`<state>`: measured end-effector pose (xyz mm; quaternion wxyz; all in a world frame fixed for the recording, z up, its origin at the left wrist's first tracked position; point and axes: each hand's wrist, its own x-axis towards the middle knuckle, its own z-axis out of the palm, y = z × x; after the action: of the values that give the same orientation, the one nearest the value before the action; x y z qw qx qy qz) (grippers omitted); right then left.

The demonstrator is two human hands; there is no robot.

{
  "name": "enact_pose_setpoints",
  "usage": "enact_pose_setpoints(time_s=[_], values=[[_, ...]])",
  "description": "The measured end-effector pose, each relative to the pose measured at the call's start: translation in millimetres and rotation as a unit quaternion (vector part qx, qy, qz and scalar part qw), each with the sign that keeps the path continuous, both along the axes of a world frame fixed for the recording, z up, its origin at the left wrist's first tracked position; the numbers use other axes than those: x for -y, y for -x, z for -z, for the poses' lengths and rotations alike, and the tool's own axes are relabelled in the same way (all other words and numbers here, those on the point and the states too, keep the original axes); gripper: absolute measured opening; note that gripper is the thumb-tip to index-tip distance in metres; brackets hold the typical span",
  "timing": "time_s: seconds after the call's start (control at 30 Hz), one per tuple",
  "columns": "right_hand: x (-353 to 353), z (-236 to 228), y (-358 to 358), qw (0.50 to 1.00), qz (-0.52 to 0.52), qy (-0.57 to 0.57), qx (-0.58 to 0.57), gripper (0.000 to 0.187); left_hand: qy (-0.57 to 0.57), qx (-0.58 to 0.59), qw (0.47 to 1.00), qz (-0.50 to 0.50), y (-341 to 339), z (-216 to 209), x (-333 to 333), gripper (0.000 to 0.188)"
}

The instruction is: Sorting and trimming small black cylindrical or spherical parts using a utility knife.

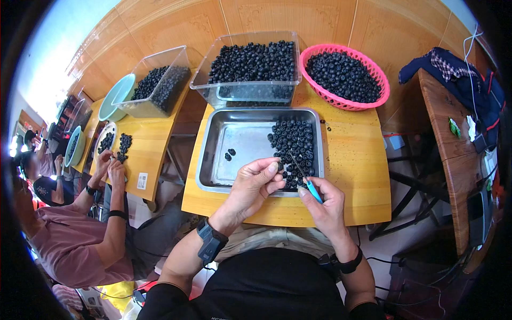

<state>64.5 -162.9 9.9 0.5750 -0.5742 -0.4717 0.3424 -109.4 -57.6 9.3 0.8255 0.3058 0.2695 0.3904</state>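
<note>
Left hand (252, 184) over the tray, thumb and fingertips pinching one black bead (280, 166), seemingly to steady it and keep it in sight. Right hand (326, 205) just beside, wrapped on a blue-handled tool (313, 191), held pen-like, probably for fine control, its metal shaft slanting to 11 o'clock. Hands near each other but apart; whether the tip touches the bead, I can't tell. Forearms come in from 7 and 5 o'clock, the left palm rolled inward. Below and at 12 o'clock, the bead pile (292, 141) fills the tray's right side, handy for picking; a few beads (230, 154) sit at 10 o'clock, perhaps set apart. The metal tray (240, 136) looks placed to catch strays on the table (357, 176). Clear bin (253, 90) at 11, pink basket (377, 74) at 1, both bead-filled and within reach.
</note>
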Motion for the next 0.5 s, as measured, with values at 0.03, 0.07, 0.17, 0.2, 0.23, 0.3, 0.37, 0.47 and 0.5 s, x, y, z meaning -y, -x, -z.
enact_pose_setpoints(time_s=[0.03,0.07,0.17,0.2,0.23,0.3,0.37,0.47,0.5], values=[[0.2,-3.7,0.6,1.000,-0.007,-0.001,0.007,0.027,0.007,0.009,1.000,0.002,-0.3,-0.5,0.4,0.019],[0.0,-5.5,1.4,1.000,-0.015,-0.001,0.014,0.029,0.014,0.019,1.000,0.004,-0.5,-0.8,0.7,0.020],[-1.4,-4.7,3.4,0.998,-0.021,-0.024,0.045,0.032,0.022,0.039,0.999,0.014,-1.0,-1.0,1.3,0.019],[-2.3,-5.6,4.1,0.999,-0.021,-0.023,0.044,0.032,0.023,0.039,0.999,0.015,-1.3,-0.1,1.3,0.019],[-3.6,-7.4,4.9,0.996,-0.020,-0.043,0.070,0.033,0.016,0.044,0.999,0.020,-1.3,1.1,1.6,0.019],[-5.7,-7.0,5.3,0.993,-0.020,-0.062,0.095,0.035,0.009,0.049,0.998,0.024,-1.3,2.3,2.3,0.018],[-7.5,-4.2,5.5,0.988,-0.013,-0.079,0.133,0.036,0.007,0.059,0.998,0.025,-1.4,1.5,3.2,0.018],[-8.0,-6.7,4.6,0.985,-0.011,-0.076,0.154,0.036,0.011,0.068,0.997,0.025,-1.0,2.1,3.4,0.018],[-8.3,-6.9,4.3,0.985,-0.011,-0.075,0.153,0.036,0.012,0.068,0.997,0.024,-0.8,1.3,3.4,0.018]])
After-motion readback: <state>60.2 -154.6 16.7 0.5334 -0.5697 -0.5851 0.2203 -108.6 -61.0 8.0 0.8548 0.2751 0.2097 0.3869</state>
